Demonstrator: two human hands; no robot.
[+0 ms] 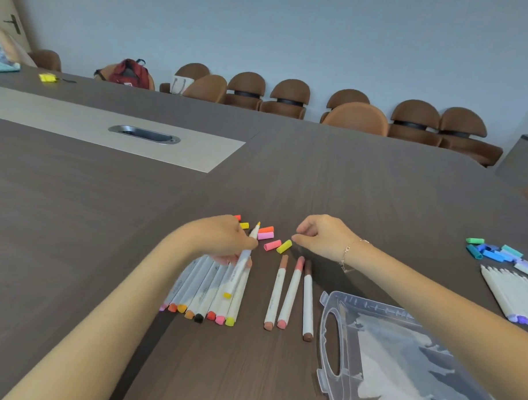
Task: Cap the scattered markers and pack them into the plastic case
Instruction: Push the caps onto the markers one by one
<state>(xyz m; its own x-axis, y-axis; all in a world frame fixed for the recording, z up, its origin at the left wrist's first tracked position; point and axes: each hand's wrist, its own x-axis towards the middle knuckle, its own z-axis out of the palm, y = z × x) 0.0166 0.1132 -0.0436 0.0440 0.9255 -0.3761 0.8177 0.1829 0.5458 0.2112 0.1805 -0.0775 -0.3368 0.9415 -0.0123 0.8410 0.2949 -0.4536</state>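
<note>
Print runs along the marker barrels but is too small to read. The left hand (222,238) curls round a white marker (239,266), holding it tilted with its bare yellow tip up and away and its yellow end cap toward the person. It hovers over a row of markers (206,287) lying side by side on the desk (106,224). The right hand (321,236), a bracelet (346,253) at its wrist, has its fingers bent, the fingertips just beside a yellow cap (284,246); whether they grip it cannot be told. Loose caps (267,233) lie between the hands. Three capped markers (292,296) lie nearer the front edge, beside the clear plastic case (371,353) at the front right.
</note>
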